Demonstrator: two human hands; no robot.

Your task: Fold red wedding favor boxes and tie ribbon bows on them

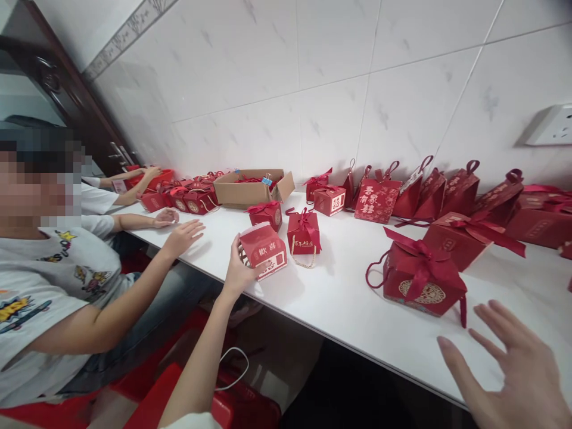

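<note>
My left hand (238,271) grips a small red gift box (267,243) by its left side at the table's front edge. White lettering and a pale label mark this box, and its top flaps look raised. Behind it sits another red box with a bow and a twisted cord handle (304,235). On the right my right hand (513,363) hovers over the table with fingers spread, holding nothing. Just beyond its fingertips, apart from them, stands a ribboned red gift box with a gold round emblem (420,286).
Red boxes with strap loops (417,193) line the tiled wall. A cardboard carton (243,190) holds red items and a blue clip. A co-worker (67,286) sits at left with both hands over the white table (330,310); another person's arms show farther back. Red stools stand below.
</note>
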